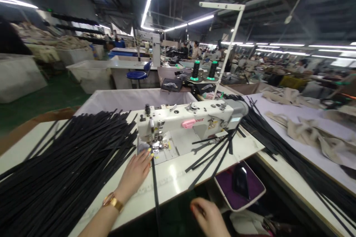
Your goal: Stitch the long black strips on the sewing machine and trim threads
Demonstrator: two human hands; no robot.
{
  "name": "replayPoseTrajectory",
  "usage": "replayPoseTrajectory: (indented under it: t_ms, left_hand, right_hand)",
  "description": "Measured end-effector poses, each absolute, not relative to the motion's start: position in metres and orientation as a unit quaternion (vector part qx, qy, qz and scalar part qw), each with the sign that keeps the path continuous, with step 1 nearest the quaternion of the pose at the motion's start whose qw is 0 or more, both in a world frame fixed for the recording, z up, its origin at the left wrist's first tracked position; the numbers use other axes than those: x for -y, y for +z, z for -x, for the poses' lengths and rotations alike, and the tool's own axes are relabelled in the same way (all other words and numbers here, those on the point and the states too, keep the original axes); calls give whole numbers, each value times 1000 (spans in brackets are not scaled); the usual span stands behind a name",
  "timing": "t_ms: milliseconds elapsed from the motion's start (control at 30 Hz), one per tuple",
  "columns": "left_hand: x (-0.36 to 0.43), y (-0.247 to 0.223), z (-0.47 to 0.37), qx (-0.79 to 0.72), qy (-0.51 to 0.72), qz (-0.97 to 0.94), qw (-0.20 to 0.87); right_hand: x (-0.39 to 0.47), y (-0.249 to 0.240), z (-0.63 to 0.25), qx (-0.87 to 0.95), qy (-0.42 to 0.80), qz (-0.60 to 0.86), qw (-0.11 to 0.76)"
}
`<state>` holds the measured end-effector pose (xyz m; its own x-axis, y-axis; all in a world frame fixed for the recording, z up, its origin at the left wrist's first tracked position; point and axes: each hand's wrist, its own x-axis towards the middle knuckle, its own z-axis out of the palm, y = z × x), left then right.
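A white sewing machine (178, 118) stands on the pale worktop. My left hand (137, 170), with a gold watch on the wrist, lies palm down beside the needle area, fingers extended, fingertips at a black strip (155, 189). The strip runs from under the presser foot down over the table's front edge. Lower and to the right, my right hand (207, 214) hangs in front of the table edge with its fingers curled; what they hold, if anything, is hidden. A large pile of black strips (83, 159) covers the worktop on the left.
More black strips (210, 159) hang over the front edge right of the needle. A wrench (200, 147) lies by the machine. Under the table is a purple-lined bin (228, 189) with a dark object in it. Thread cones (196, 71) and a thread stand (230, 44) rise behind.
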<state>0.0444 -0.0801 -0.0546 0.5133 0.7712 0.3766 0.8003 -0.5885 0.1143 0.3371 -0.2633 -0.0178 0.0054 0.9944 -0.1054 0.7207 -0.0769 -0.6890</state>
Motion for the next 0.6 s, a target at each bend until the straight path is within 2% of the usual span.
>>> replayPoseTrajectory:
  t_ms: [67, 100, 133, 267, 400, 600]
  left_hand:
    - [76, -62, -42, 443, -191, 875, 50]
    - [74, -65, -40, 436, -189, 878, 55]
    - [72, -68, -39, 430, -189, 881, 60]
    - [68, -74, -35, 411, -194, 888, 75]
    - [69, -76, -34, 415, -182, 886, 94]
    - [70, -73, -36, 423, -165, 885, 100]
  right_hand:
    - [250, -3, -379, 656, 154, 718, 173]
    - [245, 7, -399, 665, 76, 735, 114]
    - [240, 16, -417, 659, 48, 745, 94]
    - [222, 39, -456, 676, 3, 737, 28]
    - [208, 38, -461, 706, -26, 707, -32]
    - [208, 39, -464, 718, -50, 691, -67]
